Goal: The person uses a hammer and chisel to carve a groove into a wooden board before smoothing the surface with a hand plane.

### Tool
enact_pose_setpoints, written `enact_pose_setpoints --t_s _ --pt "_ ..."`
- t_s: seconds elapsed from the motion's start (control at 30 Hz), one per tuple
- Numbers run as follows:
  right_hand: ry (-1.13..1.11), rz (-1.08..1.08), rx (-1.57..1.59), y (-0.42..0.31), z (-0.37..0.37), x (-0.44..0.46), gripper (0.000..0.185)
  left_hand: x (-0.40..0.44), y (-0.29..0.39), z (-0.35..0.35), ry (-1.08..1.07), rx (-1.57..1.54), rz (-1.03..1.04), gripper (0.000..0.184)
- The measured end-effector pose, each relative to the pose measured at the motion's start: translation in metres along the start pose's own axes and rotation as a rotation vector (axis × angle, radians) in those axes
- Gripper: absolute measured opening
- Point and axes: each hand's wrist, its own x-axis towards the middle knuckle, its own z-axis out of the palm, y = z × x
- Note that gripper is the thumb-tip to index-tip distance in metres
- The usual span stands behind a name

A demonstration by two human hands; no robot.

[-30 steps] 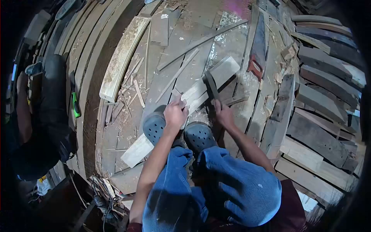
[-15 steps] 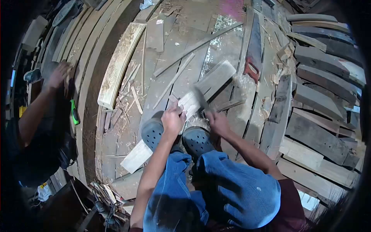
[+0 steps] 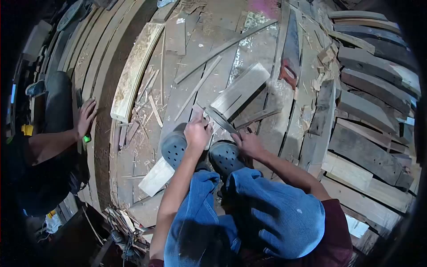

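Observation:
A pale squared length of wood (image 3: 242, 91) lies at a slant on the floor, and its nearer part (image 3: 156, 177) shows to the left of my feet. My right hand (image 3: 249, 143) is closed round the handle of a long flat-bladed knife (image 3: 219, 120), machete-like, whose blade lies across the wood. Beside the blade tip, my left hand (image 3: 198, 132) has its fingers curled at the wood's left edge. What sits between those fingers is hidden. A small flat wood scrap (image 3: 197, 109) lies just beyond them. Both clogs (image 3: 227, 156) flank the wood.
A red-handled saw (image 3: 290, 73) lies at the right. Thin strips (image 3: 198, 86) and shavings litter the boards. Curved timbers (image 3: 369, 107) are stacked at right. At left, a thick beam (image 3: 104, 107) has another person's hand (image 3: 86, 116) beside it, above a green handle (image 3: 87, 139).
The knife has come down and left from a blurred, raised pose onto the wood. My left hand has barely moved. The other person's hand has moved down and right, over the green handle.

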Motion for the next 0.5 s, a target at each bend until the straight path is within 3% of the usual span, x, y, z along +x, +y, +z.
enact_pose_setpoints --t_s 0.03,0.13,0.23,0.37,0.43,0.5 --pt "-0.065 0.011 -0.045 0.003 -0.007 0.002 0.048 0.001 0.000 -0.001 -0.005 0.001 0.006 0.022" --pt "0.024 0.292 0.275 0.007 -0.008 0.024 0.049 -0.005 0.000 -0.001 -0.035 0.007 -0.047 0.024" --pt "-0.163 0.089 0.005 -0.005 -0.001 -0.003 0.050 -0.004 0.002 -0.004 -0.059 -0.021 -0.053 0.024" --pt "0.013 0.314 0.385 0.000 -0.018 0.026 0.050 -0.006 0.000 0.000 -0.025 0.002 -0.033 0.020" --pt "-0.021 0.030 0.067 -0.021 -0.012 0.001 0.050 -0.005 0.001 0.000 -0.008 0.000 -0.012 0.021" --pt "-0.167 0.061 -0.003 -0.002 -0.022 0.012 0.050 -0.005 0.000 -0.001 0.008 0.003 0.009 0.021"
